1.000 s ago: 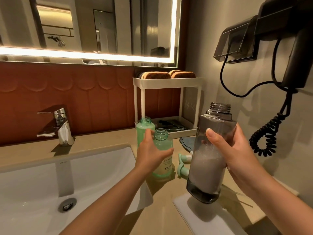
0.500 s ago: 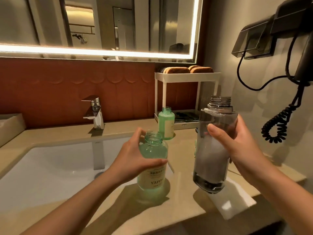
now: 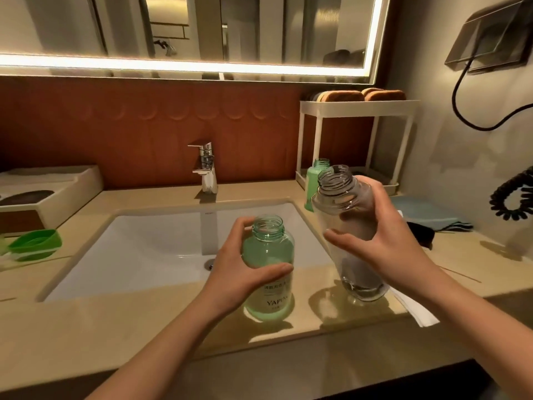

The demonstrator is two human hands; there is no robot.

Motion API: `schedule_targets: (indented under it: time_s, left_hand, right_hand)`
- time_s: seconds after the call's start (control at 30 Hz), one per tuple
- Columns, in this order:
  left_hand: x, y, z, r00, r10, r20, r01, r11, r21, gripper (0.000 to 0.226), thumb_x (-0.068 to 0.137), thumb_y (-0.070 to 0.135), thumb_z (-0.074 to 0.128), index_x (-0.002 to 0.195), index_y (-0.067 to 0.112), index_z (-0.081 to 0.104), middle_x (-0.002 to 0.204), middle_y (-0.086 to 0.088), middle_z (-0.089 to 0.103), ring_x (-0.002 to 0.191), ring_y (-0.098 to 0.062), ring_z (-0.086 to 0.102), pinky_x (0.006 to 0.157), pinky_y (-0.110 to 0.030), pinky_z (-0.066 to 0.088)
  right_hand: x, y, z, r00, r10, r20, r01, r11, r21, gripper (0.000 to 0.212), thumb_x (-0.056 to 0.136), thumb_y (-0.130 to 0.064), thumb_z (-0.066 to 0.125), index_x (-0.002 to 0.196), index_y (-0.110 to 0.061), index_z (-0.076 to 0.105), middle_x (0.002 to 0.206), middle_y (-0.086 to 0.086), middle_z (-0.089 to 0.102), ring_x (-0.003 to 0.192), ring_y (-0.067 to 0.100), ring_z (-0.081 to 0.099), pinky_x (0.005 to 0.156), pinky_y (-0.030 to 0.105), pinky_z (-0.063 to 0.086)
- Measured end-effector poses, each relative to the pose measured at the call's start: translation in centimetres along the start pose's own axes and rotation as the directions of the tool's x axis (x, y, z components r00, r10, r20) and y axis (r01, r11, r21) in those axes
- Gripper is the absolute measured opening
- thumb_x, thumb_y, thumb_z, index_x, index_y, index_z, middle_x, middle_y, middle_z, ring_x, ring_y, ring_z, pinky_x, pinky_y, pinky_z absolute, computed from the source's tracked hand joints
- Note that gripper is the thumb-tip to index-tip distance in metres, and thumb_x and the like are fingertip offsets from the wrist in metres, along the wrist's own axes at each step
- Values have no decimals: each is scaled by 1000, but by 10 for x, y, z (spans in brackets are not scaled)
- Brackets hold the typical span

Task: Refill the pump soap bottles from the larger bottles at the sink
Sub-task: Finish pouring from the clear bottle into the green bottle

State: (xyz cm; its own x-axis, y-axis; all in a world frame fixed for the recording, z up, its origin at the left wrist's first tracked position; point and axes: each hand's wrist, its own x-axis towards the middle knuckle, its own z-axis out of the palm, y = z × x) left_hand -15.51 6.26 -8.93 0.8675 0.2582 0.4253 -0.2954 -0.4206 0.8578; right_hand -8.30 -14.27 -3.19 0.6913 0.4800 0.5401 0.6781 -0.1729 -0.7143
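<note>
**Two hands, two bottles, ready to pour**

Left hand point(image 3: 239, 272) is wrapped round the small green bottle point(image 3: 268, 249). That bottle stands on the counter point(image 3: 144, 327) at the front edge of the sink point(image 3: 144, 249). Right hand point(image 3: 383, 243) grips the big grey bottle point(image 3: 340, 203) round its middle. It tips the bottle so the open mouth leans toward the green one. I see no soap coming out.

To pour well, bring the big mouth right over the small mouth, because the small one is narrow. Tip slowly, as soap may come in a sudden glug. Hold the green bottle firm so it does not slide. A green funnel-like thing point(image 3: 34, 243) lies far off to the left and might help.

Count:
- Two small green bottles, one held and a second green bottle point(image 3: 313, 180) behind, by the white rack point(image 3: 357, 106).
- One big grey bottle.

All three have no tops on. I see no pump tops.
</note>
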Motion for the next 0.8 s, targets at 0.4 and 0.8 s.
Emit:
schedule_targets:
  time_s: [0.4,0.8]
  left_hand:
    - [-5,-14,23,983,64,-173,-87,988,-127,68,50,47,76,108,38,44,103,22,63,94,1,62,78,-16,50]
    - [-5,-15,23,982,70,-174,-95,985,-143,68,49,48,76,109,38,44,106,13,62,96,-4,62,80,-20,52]
  right_hand:
    - [16,2,8,981,-98,170,170,856,-489,88,67,-54,71,139,-41,22,132,-8,42,104,11,46,83,37,50]
    - [30,-7,5,958,-145,247,285,570,-771,93,69,-53,69,145,-30,22,128,4,49,111,23,46,90,33,40]
